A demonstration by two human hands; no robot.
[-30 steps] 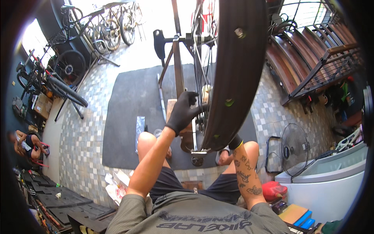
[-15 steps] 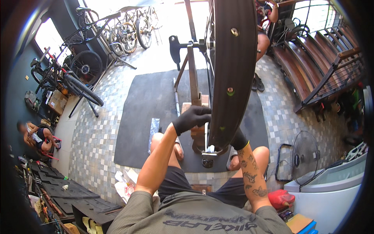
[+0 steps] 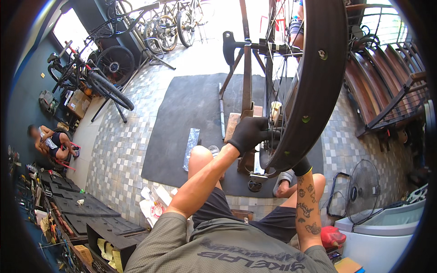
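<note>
A bicycle wheel (image 3: 321, 84) with a bare black rim stands upright in a metal truing stand (image 3: 247, 91) in front of me. Small round marks dot the rim's outer face. My left hand (image 3: 251, 134), in a black glove, is at the wheel's left side near the bottom of the rim. Its fingers are bent in among the spokes (image 3: 281, 77), and whatever they pinch is too small to make out. Low on the right side of the rim is my gloved right hand (image 3: 302, 166); the rim hides its fingers. The stand's foot (image 3: 258, 177) sits between my feet.
A black mat (image 3: 182, 109) lies under the stand, with a metal bar (image 3: 221, 113) on it. Bicycles (image 3: 98, 77) stand at the left and back. To the right are a wooden bench (image 3: 382, 86) and a fan (image 3: 363, 189). Another person (image 3: 53, 143) sits far left.
The view has shifted, so the wheel and stand appear farther right, with more spokes showing. My left hand has moved in among the spokes. My right hand stays low behind the rim.
</note>
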